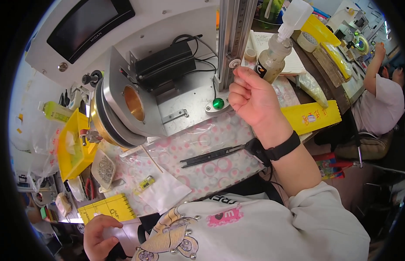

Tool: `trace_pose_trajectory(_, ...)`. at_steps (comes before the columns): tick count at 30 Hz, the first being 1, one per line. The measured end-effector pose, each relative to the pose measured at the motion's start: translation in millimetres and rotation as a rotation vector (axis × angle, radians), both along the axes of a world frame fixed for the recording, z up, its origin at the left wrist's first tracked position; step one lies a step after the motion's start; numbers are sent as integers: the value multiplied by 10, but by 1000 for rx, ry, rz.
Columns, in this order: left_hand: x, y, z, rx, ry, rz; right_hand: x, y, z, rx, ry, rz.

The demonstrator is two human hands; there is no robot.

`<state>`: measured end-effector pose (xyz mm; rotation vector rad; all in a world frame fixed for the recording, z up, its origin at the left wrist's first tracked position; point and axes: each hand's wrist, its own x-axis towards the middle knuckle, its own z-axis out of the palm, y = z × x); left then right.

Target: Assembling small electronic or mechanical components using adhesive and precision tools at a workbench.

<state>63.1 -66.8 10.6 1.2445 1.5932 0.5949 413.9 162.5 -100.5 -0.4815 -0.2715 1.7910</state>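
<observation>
My right hand (257,98) is raised beside a metal upright post (238,35), its fingers curled in and thumb and forefinger pinched. The fingertips are at a small round metal wheel (234,63) on the post; whether they grip it or something smaller, I cannot make out. A black band (283,147) circles that wrist, and a long black two-pronged piece (211,156) extends from beside it over the table. Low on the left, my left hand (100,238) is open, with thumb and forefinger apart and nothing visible in it. Nearest to it is a yellow sheet (107,208).
A machine with a brass-rimmed disc (107,117), black motor (165,65) and green button (218,103) stands ahead. A bottle (272,58) stands right of the post. Left are a yellow bin (74,163), a tray of small parts (104,170) and red-handled pliers (89,188). Another person (378,104) sits far right.
</observation>
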Motion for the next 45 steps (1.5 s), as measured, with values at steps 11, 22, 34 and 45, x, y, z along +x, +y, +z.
trace_pose_trajectory(11,71,177,-13,11,122,-46,-141,-91,65,-53,-54,62)
trace_pose_trajectory(22,-151,86,-42,103,156,-154,-353,-236,150,654,-1558,-612)
trace_pose_trajectory(34,-249,108,-113,162,-246,-127,-726,-504,202,202,-403,-114)
trace_pose_trajectory(45,479,1301,-334,217,-709,200,-1347,-185,460,204,-524,290)
